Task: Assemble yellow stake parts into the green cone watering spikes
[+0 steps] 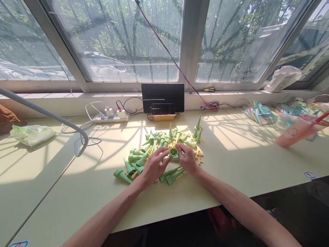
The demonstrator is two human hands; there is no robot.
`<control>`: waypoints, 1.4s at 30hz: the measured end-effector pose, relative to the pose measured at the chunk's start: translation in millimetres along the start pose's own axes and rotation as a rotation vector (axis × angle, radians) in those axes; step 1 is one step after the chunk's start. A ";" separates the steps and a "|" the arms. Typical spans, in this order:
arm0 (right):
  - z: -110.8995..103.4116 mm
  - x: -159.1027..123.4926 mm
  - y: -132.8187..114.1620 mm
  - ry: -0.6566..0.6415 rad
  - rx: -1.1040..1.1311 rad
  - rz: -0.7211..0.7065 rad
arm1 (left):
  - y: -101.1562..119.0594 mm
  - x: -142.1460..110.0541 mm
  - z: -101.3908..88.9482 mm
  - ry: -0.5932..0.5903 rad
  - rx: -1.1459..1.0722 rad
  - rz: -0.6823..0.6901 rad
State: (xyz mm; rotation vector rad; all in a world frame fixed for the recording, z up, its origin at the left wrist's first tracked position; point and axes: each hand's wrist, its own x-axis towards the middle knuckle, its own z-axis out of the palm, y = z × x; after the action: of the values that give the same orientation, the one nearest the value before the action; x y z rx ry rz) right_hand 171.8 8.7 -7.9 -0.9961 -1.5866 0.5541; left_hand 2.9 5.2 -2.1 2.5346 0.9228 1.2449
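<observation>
Head view: fingers of the left hand [155,164] grip a green cone [173,153] over the pile [162,139], behind the front edge of the table [231,171]; the right hand [188,160] crowds its rim (finger grip unclear), and one crooked push could dislodge it.

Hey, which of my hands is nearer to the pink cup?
Right. The right hand is to the left of the pink cup; the left hand is farther left, beyond the right one.
</observation>
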 end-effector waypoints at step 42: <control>1.6 -1.7 -2.0 -0.020 -0.085 -0.083 | 10.6 8.3 -9.3 -0.059 -0.294 -0.315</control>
State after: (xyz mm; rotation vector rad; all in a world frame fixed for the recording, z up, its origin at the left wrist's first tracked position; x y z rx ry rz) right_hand 169.7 6.5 -7.7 -0.9861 -1.6732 0.4439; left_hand 4.5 0.7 13.5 2.0941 0.9958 1.1115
